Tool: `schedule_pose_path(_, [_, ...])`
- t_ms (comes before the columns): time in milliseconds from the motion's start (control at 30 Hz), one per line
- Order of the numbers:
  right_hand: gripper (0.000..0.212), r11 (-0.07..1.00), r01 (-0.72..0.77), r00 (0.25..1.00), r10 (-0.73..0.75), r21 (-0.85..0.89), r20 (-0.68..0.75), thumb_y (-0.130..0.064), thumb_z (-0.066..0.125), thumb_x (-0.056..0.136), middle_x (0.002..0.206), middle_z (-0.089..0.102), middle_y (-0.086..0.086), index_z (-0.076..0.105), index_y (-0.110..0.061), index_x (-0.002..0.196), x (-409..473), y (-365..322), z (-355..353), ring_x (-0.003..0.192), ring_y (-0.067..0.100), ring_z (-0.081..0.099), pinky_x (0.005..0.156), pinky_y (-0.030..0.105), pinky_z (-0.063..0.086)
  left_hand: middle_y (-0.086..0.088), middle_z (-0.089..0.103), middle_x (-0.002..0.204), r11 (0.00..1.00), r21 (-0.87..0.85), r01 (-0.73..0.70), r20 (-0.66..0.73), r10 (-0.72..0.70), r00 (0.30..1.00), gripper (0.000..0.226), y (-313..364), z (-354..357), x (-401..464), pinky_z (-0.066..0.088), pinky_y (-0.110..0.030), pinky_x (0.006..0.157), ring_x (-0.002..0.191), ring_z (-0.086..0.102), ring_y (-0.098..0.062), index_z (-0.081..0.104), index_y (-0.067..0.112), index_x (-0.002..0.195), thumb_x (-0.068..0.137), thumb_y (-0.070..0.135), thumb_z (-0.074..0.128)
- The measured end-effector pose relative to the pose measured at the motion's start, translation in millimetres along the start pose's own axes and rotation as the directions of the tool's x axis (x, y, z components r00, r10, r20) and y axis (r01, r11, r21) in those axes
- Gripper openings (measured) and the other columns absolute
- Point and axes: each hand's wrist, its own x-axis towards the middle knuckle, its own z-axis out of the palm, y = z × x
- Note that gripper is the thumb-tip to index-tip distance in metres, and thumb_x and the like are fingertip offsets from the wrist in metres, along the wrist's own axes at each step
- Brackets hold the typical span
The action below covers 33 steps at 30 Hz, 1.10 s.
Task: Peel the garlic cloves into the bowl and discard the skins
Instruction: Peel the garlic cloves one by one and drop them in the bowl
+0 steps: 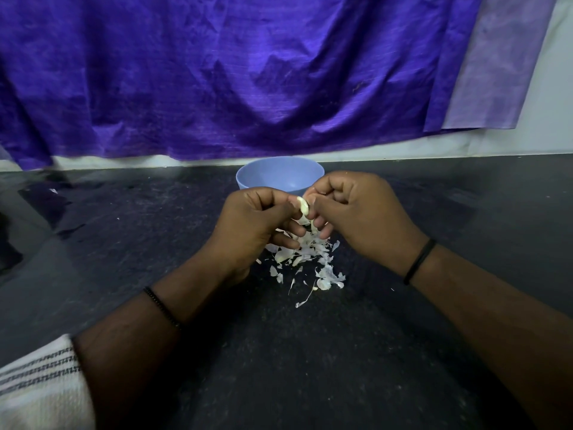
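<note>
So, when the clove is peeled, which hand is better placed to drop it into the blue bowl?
Probably the right hand. It sits directly in front of the blue bowl and overlaps its rim, and it pinches the garlic clove together with the left hand, which lies lower and nearer the skins.

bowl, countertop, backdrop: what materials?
Bowl: likely matte plastic, uniform pale blue with a soft sheen. Countertop: dark speckled stone, probably polished granite, since it reflects faintly. Backdrop: woven purple cloth, creased with a silky shine; fibre unclear.
</note>
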Motion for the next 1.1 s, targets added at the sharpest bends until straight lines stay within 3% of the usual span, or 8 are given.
schedule_pose_path(200, [0.004, 0.997, 0.012, 1.0, -0.013, -0.071, -0.013, -0.019, 0.074, 0.09, 0.065, 0.072, -0.004, 0.075, -0.017, 0.087, -2.0, -3.0, -1.0, 0.058, 0.012, 0.07, 0.058, 0.028, 0.059, -0.023, 0.07, 0.082, 0.995, 0.086, -0.051, -0.02, 0.052, 0.998, 0.008, -0.3, -1.4, -1.2, 0.058, -0.029, 0.054, 0.062, 0.067, -0.021, 0.071, -0.004, 0.091, 0.091, 0.002, 0.066])
schedule_pose_path(333, [0.006, 0.964, 0.099, 0.992, -0.115, -0.249, -0.049, -0.022, 0.077, 0.085, 0.063, 0.07, -0.006, 0.075, -0.017, 0.082, -3.7, -3.4, 0.3, 0.059, 0.01, 0.068, 0.061, 0.034, 0.059, -0.012, 0.071, 0.068, 0.987, 0.141, -0.081, -0.016, 0.084, 0.996, 0.007, -1.5, 1.8, -4.0, 0.057, -0.026, 0.054, 0.057, 0.067, -0.017, 0.072, -0.003, 0.088, 0.09, 0.002, 0.068])
schedule_pose_path(533, [0.008, 0.895, 0.207, 0.968, -0.245, -0.395, -0.049, -0.019, 0.075, 0.084, 0.063, 0.068, -0.002, 0.073, -0.014, 0.078, -5.1, -1.5, 4.9, 0.059, 0.015, 0.065, 0.058, 0.038, 0.055, -0.012, 0.07, 0.064, 0.981, 0.182, -0.072, -0.032, 0.079, 0.996, 0.008, -2.8, 4.7, -5.7, 0.058, -0.026, 0.056, 0.054, 0.067, -0.015, 0.072, -0.003, 0.086, 0.09, 0.003, 0.068])
schedule_pose_path(700, [0.008, 0.918, 0.174, 0.973, -0.216, -0.356, -0.082, -0.018, 0.073, 0.085, 0.06, 0.067, 0.0, 0.072, -0.015, 0.077, -3.9, 1.4, 6.5, 0.056, 0.017, 0.064, 0.055, 0.039, 0.055, -0.014, 0.072, 0.067, 0.976, 0.208, -0.068, -0.038, 0.078, 0.996, 0.007, -3.4, 4.7, -6.0, 0.06, -0.031, 0.06, 0.057, 0.069, -0.019, 0.073, 0.0, 0.086, 0.091, 0.004, 0.069])
schedule_pose_path(833, [0.007, 0.981, 0.073, 0.994, -0.086, -0.178, -0.066, -0.019, 0.072, 0.087, 0.063, 0.07, 0.0, 0.074, -0.019, 0.081, -1.6, 1.5, 3.2, 0.059, 0.018, 0.069, 0.061, 0.043, 0.06, -0.014, 0.071, 0.067, 0.976, 0.202, -0.078, -0.063, 0.093, 0.994, 0.006, -1.5, 3.2, -4.8, 0.059, -0.029, 0.057, 0.057, 0.069, -0.018, 0.072, -0.002, 0.088, 0.09, 0.002, 0.069])
schedule_pose_path(967, [0.011, 0.998, 0.01, 1.0, -0.012, -0.054, -0.029, -0.016, 0.07, 0.091, 0.065, 0.073, -0.001, 0.074, -0.02, 0.082, -2.6, -0.5, 3.4, 0.059, 0.013, 0.071, 0.059, 0.032, 0.06, -0.019, 0.071, 0.073, 0.972, 0.217, -0.085, -0.071, 0.102, 0.992, 0.006, 0.0, 1.9, -3.7, 0.06, -0.032, 0.058, 0.06, 0.069, -0.018, 0.072, -0.003, 0.089, 0.091, 0.002, 0.068])
schedule_pose_path(1100, [0.007, 0.991, 0.022, 0.999, -0.028, -0.13, -0.042, -0.019, 0.074, 0.088, 0.064, 0.072, -0.001, 0.074, -0.018, 0.08, -4.1, -1.7, 2.8, 0.059, 0.015, 0.071, 0.064, 0.041, 0.062, -0.01, 0.072, 0.069, 0.953, 0.284, -0.106, -0.055, 0.126, 0.99, 0.008, -0.8, 2.1, -4.5, 0.061, -0.034, 0.059, 0.061, 0.071, -0.02, 0.073, 0.008, 0.082, 0.089, 0.006, 0.071])
